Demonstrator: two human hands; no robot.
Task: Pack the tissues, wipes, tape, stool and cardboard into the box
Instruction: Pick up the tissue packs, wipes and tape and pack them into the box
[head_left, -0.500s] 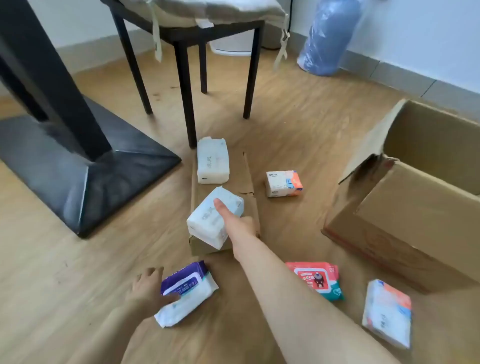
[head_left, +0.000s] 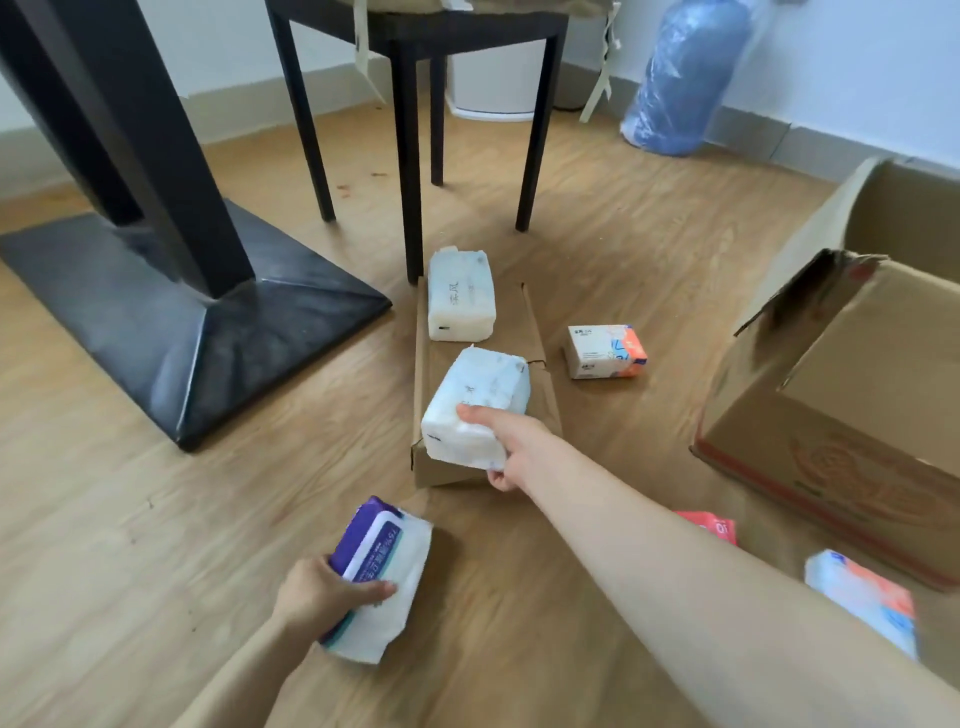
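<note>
Head view, hands: the right hand (head_left: 511, 441) now clamps the near end of the closer white tissue pack (head_left: 475, 408), thumb on top and fingers under the lower edge; half a second earlier it only rested on that pack. The pack sits tilted, its near end seemingly raised off the flattened cardboard (head_left: 537, 374) beneath it; whether the far end touches cannot be told. The left hand (head_left: 332, 590) has closed round the purple-labelled wipes pack (head_left: 376, 577), thumb across its face; earlier the fingers merely touched its edge. Judgement: both grasps are complete, so two items are ready to carry to the box (head_left: 841, 395).

Head view, remaining items: a second white tissue pack (head_left: 460, 296) lies at the far end of the cardboard; a small orange-and-white tissue pack (head_left: 605, 351) lies on the floor between cardboard and box; a red pack (head_left: 709, 525) and a blue-and-orange pack (head_left: 862, 597) lie near the box's front, partly hidden by the right forearm; tape and stool are not identifiable.

Head view, container: the box stands open at the right, flaps raised; the visible part of its interior shows nothing packed; its floor is out of view.
</note>
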